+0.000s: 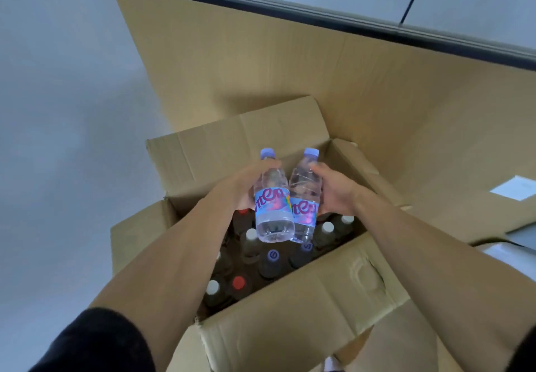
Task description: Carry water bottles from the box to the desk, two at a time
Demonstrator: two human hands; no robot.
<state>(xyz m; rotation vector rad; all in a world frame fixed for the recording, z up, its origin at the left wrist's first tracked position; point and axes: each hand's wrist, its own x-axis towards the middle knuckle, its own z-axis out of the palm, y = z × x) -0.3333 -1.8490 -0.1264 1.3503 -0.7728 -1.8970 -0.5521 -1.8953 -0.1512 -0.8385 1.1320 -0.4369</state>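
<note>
Flat cardboard sheet (261, 61): large, leaning behind the box, its top edge against a dark ledge.

Open cardboard box (304, 308): flaps folded outward on all sides, standing in front of the sheet. Contents: upright bottles packed close together, seen from above by their caps: several white caps (212, 287), one red cap (238, 282) near the front left, one purple cap (272, 255) near the middle. Bottle bodies are in shadow and hard to make out.

Left bottle (272, 206): clear, water-filled, pale purple cap, blue-and-pink label. Held above the box opening, tilted with cap pointing away. The left hand (246, 189) grips it, fingers curled round the upper body.

Right bottle (304, 197): same kind, touching the left bottle along its side. The right hand (333, 191) grips it from the outer side, thumb across the shoulder.

White paper label (513, 187): on cardboard at far right.
</note>
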